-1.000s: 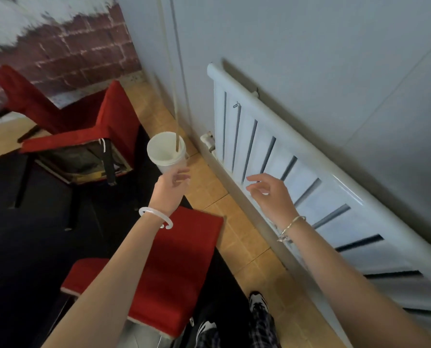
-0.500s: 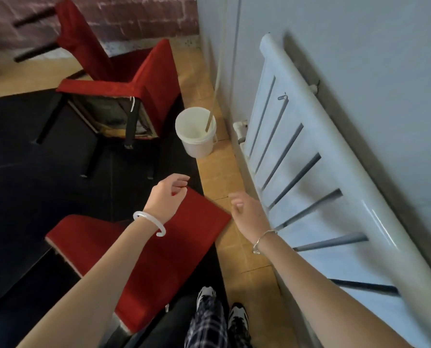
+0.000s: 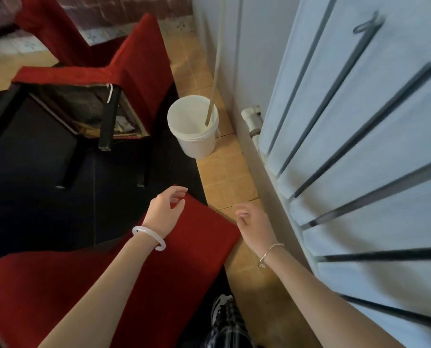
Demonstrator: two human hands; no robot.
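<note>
Chair (image 3: 84,79) tipped over at far left, not in play. Left hand (image 3: 163,212) empty, fingers loosely curled, hovering over the corner of the near red chair (image 3: 184,267). White bucket (image 3: 196,141) with a pole (image 3: 216,59) in it stands on the tiled floor (image 3: 224,177) ahead, well apart from both hands. Right hand (image 3: 255,222) empty, relaxed, beside the radiator (image 3: 360,146). Reads as reach step; next: lean in, grip bucket rim
</note>
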